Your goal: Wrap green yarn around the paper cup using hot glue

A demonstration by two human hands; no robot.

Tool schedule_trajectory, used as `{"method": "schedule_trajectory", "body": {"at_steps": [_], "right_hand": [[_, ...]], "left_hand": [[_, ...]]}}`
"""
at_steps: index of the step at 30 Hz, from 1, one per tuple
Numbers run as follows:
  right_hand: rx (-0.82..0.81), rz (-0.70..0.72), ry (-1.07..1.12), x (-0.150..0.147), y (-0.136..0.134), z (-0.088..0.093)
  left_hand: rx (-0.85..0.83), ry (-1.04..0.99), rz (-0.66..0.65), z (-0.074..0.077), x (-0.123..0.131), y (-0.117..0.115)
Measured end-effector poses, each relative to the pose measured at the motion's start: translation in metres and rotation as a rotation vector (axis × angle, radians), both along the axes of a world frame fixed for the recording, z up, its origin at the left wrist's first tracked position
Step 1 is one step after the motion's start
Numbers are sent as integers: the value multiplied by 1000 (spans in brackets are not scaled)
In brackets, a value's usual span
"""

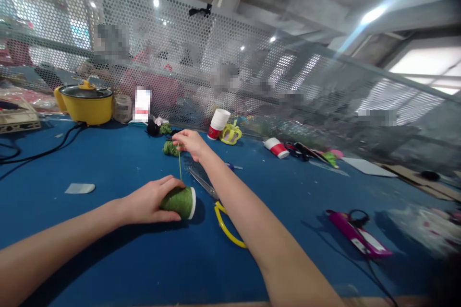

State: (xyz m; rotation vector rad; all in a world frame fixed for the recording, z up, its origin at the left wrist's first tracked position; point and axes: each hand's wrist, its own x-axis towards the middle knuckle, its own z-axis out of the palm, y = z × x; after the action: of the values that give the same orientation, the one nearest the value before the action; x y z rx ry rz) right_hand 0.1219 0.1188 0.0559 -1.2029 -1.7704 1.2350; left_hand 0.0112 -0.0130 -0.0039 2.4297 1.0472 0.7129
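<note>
My left hand (153, 200) is wrapped round a cup-like spool wound with green yarn (180, 202), which lies on its side on the blue table (118, 261). From it a green strand (180, 165) rises to my right hand (189, 143), whose fingers pinch it. Just behind the strand sits a small bundle of green yarn (170, 148). Scissors with yellow handles (226, 230) lie under my right forearm, partly hidden by it.
At the back left stand a yellow pot (88, 105) and a jar (122, 108). Stacked paper cups (218, 123) lean near a yellow crown-shaped piece (231, 134). Another cup (276, 147) lies toppled. A purple power strip (356, 235) with a cable is at the right.
</note>
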Motion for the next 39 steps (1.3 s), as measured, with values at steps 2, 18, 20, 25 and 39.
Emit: {"method": "schedule_trajectory", "body": {"at_steps": [2, 18, 20, 25, 39], "right_hand": [[104, -3, -50, -6, 9, 5], [289, -269, -806, 110, 0, 11], [259, -303, -881, 130, -4, -2], [159, -350, -929, 150, -8, -39], [-22, -132, -174, 131, -75, -8]], "left_hand": [[-5, -13, 0, 0, 0, 1], [65, -20, 111, -1, -6, 5], [79, -18, 114, -2, -6, 7], [76, -14, 113, -5, -5, 7], [298, 30, 127, -12, -14, 15]]}}
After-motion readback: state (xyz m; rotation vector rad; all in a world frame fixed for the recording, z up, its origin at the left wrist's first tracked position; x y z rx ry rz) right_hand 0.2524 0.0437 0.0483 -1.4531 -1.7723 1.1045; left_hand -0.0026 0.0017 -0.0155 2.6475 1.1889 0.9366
